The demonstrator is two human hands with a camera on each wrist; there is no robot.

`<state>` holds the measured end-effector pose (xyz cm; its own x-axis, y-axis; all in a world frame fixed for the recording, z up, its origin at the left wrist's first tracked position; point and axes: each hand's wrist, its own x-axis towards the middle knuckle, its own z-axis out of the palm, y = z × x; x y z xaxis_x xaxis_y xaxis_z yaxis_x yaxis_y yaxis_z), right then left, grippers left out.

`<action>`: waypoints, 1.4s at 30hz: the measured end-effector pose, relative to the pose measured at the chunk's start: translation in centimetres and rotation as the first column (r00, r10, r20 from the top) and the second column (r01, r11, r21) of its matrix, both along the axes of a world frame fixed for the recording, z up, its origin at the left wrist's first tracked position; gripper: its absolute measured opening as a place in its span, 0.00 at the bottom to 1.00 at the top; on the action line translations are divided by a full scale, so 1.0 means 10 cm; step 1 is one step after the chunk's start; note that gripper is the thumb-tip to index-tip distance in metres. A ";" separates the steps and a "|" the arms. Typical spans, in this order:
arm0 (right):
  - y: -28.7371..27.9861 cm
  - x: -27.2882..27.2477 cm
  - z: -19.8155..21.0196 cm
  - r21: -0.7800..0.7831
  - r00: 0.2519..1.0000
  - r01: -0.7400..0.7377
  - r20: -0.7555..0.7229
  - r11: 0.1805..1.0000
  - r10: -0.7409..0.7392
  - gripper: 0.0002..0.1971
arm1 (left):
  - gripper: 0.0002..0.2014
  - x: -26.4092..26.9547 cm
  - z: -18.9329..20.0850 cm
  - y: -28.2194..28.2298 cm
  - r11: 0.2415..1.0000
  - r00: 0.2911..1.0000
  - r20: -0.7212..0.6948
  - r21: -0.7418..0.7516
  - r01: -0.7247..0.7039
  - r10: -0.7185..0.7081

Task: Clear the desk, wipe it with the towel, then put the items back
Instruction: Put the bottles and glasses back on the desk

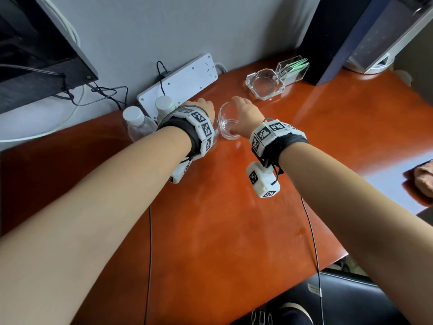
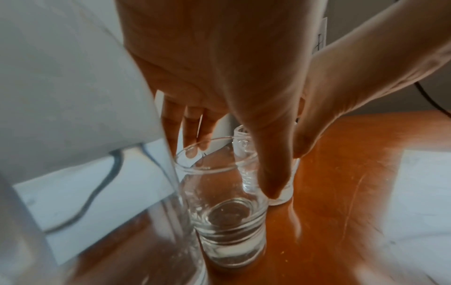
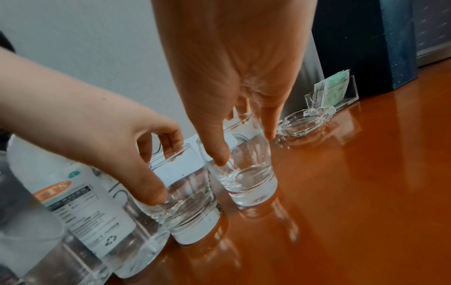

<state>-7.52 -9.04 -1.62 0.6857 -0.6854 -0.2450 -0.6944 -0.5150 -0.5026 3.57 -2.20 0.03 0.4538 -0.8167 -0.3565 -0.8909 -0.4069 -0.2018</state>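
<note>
Two clear drinking glasses stand side by side on the glossy orange-red desk (image 1: 234, 219). My left hand (image 3: 161, 169) reaches down over the left glass (image 3: 187, 202), with the thumb on its near side and curled fingers (image 2: 192, 138) on the far rim. In the head view the wristband hides most of that glass. My right hand (image 3: 244, 146) comes down over the right glass (image 1: 228, 124), thumb and fingers around its upper wall. A crumpled brownish towel (image 1: 421, 181) lies at the desk's right edge.
Two capped water bottles (image 1: 137, 124) stand just left of the left glass. A white power strip (image 1: 180, 83) leans on the wall behind. A glass ashtray (image 1: 264, 84) and a clear holder of packets (image 1: 293, 68) sit at the back right, by a dark box (image 1: 339, 31).
</note>
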 end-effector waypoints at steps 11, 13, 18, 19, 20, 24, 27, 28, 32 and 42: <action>-0.19 -0.24 -0.05 0.038 0.998 0.049 0.028 0.998 -0.050 0.46 | 0.38 -0.16 0.26 -0.19 1.000 0.997 -0.078 -0.024 -0.005 0.003; -0.28 -0.31 -0.08 0.014 0.997 0.082 -0.011 0.997 -0.082 0.44 | 0.36 -0.19 0.25 -0.29 0.995 0.986 -0.167 -0.101 -0.024 0.007; -0.51 -0.47 -0.16 -0.052 0.980 0.188 -0.052 0.981 -0.191 0.36 | 0.27 -0.37 0.24 -0.48 0.969 0.974 -0.214 -0.248 0.021 -0.076; -0.55 -0.50 -0.17 -0.059 0.975 0.211 -0.057 0.976 -0.214 0.35 | 0.27 -0.40 0.23 -0.52 0.965 0.973 -0.217 -0.260 0.024 -0.083; -0.59 -0.53 -0.18 -0.071 0.970 0.231 -0.061 0.970 -0.236 0.34 | 0.26 -0.42 0.22 -0.57 0.962 0.972 -0.220 -0.271 0.024 -0.086; -0.78 -0.63 -0.21 -0.097 0.953 0.292 -0.055 0.951 -0.299 0.30 | 0.26 -0.54 0.20 -0.77 0.953 0.972 -0.212 -0.302 0.036 -0.103; -0.96 -0.67 -0.22 -0.087 0.942 0.331 -0.028 0.940 -0.334 0.31 | 0.27 -0.63 0.18 -0.95 0.954 0.974 -0.212 -0.300 0.017 -0.084; -1.03 -0.68 -0.23 -0.085 0.939 0.341 -0.019 0.936 -0.344 0.30 | 0.28 -0.65 0.16 -1.02 0.955 0.974 -0.216 -0.297 0.003 -0.071; -1.29 -0.73 -0.23 -0.083 0.923 0.383 -0.001 0.920 -0.384 0.27 | 0.33 -0.75 0.12 -1.28 0.953 0.969 -0.248 -0.289 -0.090 0.016; -1.78 -0.77 -0.21 0.043 0.840 0.518 0.165 0.854 -0.518 0.30 | 0.30 -0.62 -0.05 -1.82 0.881 0.841 -0.418 -0.167 -0.442 0.342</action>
